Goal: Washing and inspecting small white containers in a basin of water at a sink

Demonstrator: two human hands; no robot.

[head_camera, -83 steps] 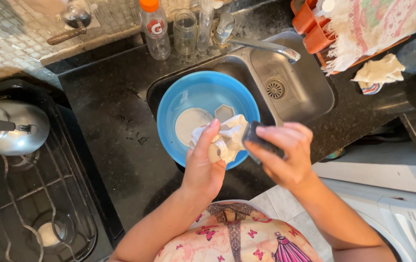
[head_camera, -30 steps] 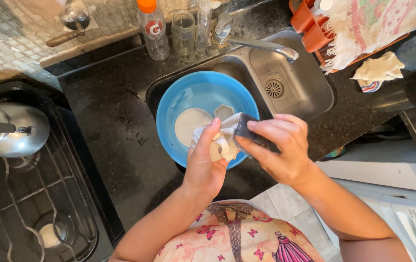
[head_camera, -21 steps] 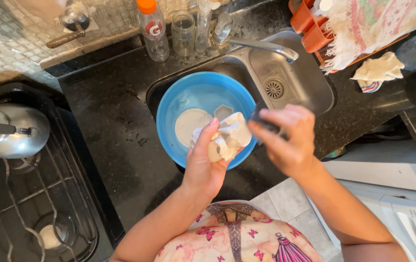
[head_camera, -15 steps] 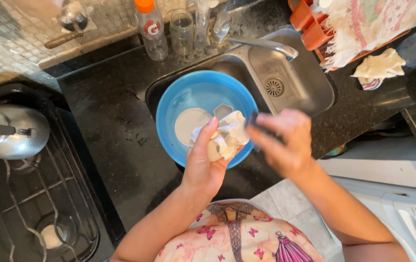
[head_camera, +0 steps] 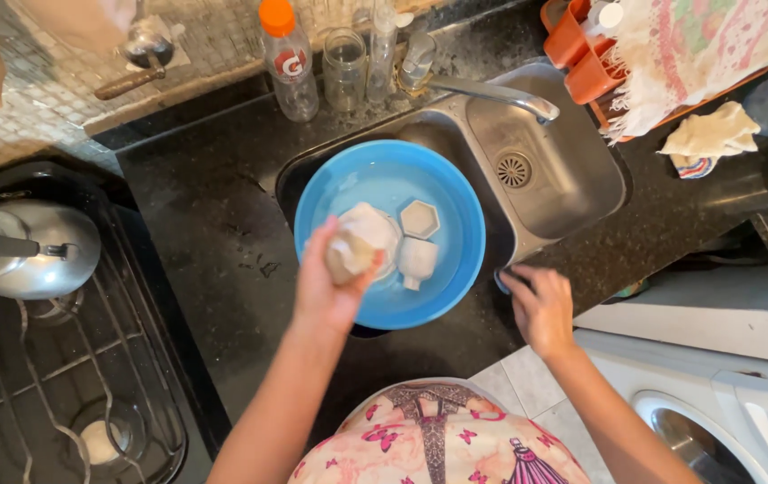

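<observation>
**Soapy cup held over a blue basin**

A white, soapy cup (head_camera: pixel 359 244) sits in the left hand (head_camera: pixel 330 287), its grip closed around it, above a blue basin (head_camera: pixel 455 269) in the sink (head_camera: pixel 572 193). Two small white lids (head_camera: pixel 419 240) lie in the basin. The right hand (head_camera: pixel 541 309) rests on the dark counter (head_camera: pixel 195 233) at the basin's edge, fingers pressed on something blue, barely visible. A kettle (head_camera: pixel 30 251) stands on the stove to the left.
</observation>
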